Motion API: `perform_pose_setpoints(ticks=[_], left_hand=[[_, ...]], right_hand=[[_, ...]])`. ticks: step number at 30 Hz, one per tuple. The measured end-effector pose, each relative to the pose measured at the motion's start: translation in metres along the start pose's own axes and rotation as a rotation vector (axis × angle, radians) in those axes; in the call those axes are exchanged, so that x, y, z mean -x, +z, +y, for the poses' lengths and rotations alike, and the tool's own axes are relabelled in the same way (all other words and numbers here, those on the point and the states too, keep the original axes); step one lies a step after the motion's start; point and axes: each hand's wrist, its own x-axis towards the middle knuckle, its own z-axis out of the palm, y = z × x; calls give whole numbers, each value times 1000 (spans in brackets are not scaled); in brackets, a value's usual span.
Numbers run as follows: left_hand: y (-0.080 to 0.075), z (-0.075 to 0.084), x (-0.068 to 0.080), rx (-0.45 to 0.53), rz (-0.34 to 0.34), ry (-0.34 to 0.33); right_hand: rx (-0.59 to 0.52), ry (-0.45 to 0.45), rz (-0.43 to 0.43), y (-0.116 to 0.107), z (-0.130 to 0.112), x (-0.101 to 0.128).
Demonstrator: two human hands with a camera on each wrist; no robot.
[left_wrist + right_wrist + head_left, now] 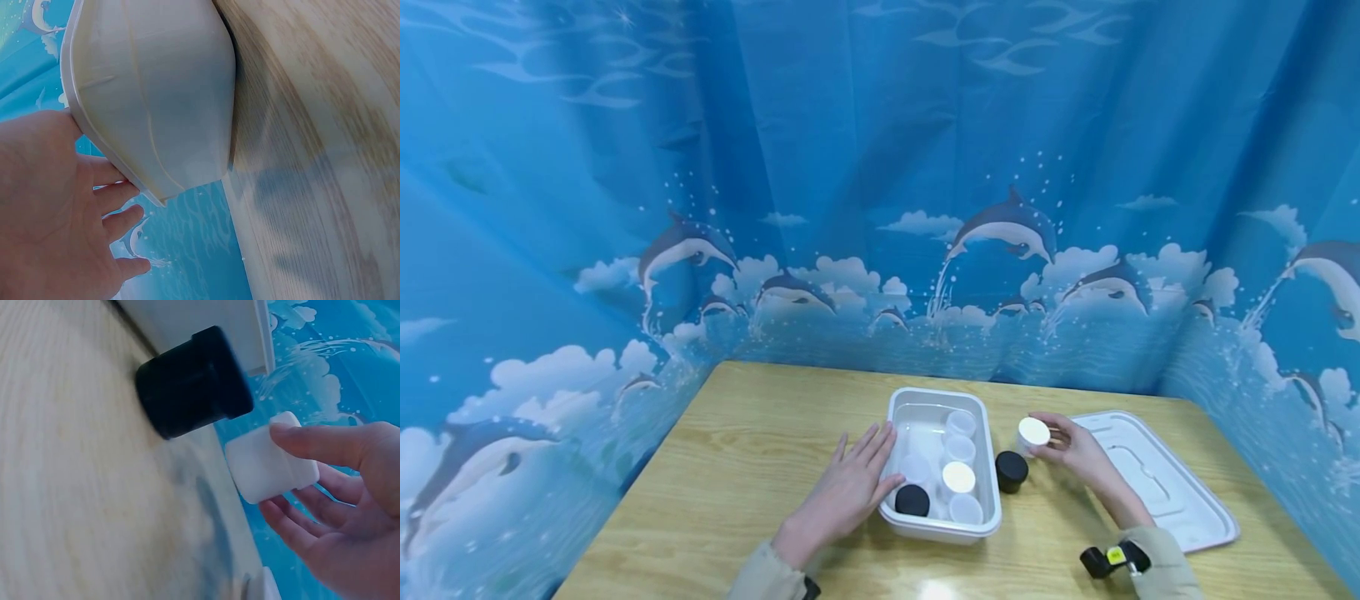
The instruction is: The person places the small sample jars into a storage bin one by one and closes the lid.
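Note:
A white rectangular tub (992, 505) stands on the table with several small jars inside: one with a black lid (912, 500), one with a bright white lid (958, 477), and several translucent ones (966, 508). My left hand (852, 481) rests on the tub's left rim, its fingers mostly straight; the left wrist view shows the thumb and fingers along that rim (106, 147). With thumb and fingers, my right hand (1075, 450) holds a white jar (265, 462) by its lid, right of the tub. Close by, a black jar (187, 384) stands upright between tub and white jar.
A white tray-like lid (1150, 475) lies flat on the table at the right, partly behind the right forearm. The wooden table (760, 442) ends at a blue dolphin-print curtain (865, 208) behind and at both sides.

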Motion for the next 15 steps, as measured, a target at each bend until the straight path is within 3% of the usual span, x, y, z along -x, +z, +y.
perform_pose_setpoints(ticks=[6, 15], left_hand=[[0, 0, 0, -4, 4, 3], [-1, 0, 0, 14, -5, -7]], right_hand=[[-9, 19, 85, -2, -17, -1], [-6, 90, 63, -3, -45, -11]])
